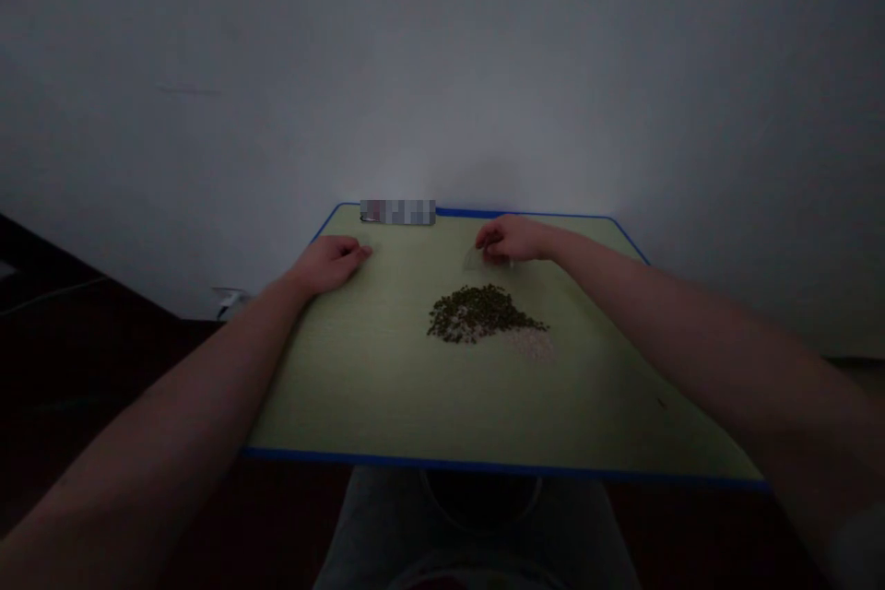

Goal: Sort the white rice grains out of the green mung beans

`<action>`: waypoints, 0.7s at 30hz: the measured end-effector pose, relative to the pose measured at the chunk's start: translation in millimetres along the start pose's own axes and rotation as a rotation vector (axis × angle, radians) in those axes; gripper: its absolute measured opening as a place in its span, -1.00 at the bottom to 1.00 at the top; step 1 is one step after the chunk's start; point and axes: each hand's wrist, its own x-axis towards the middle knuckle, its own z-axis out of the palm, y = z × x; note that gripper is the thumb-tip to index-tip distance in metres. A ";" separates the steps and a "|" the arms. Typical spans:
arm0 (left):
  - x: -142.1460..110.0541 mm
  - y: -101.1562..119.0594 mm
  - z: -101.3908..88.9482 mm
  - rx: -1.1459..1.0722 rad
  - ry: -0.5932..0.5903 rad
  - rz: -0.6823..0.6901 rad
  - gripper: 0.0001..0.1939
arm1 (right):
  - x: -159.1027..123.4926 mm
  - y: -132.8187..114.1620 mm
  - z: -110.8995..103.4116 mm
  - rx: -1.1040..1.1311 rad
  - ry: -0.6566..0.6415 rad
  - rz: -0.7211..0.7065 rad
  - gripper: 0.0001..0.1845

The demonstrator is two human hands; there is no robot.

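My left hand (336,264) rests near the left edge of the table with its fingers curled in, and I see nothing in it. Toward the back, my right hand (508,238) has its fingers bent around a small see-through thing (473,259), whose kind is too dim to make out. In front of that hand lies a pile of dark green beans (477,306). Pale grains (534,343) spread along the pile's near right side, and some are mixed among the beans.
The light table (387,396) has a blue rim and stands against a pale wall (442,64). At its back edge lies a flat object with a blurred-out surface (398,213). A white plug (227,300) is low on the wall at left. My legs are under the front edge.
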 end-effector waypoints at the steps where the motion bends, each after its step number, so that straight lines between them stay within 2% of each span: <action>1: 0.3 -0.6 0.2 -0.006 -0.004 -0.003 -0.56 | 7.9 0.6 3.9 0.001 -0.024 0.003 -0.72; 8: 1.0 0.0 0.6 0.028 -0.004 -0.019 -0.55 | 27.0 -29.0 28.0 -0.024 -0.251 -0.119 -0.65; 18: 0.0 -0.1 1.0 0.030 -0.008 -0.019 -0.55 | 24.1 -63.3 53.2 -0.193 -0.391 -0.445 -0.68; 21: -0.8 0.9 0.7 0.024 -0.004 -0.014 -0.56 | 19.4 -75.3 59.1 -0.215 -0.443 -0.483 -0.69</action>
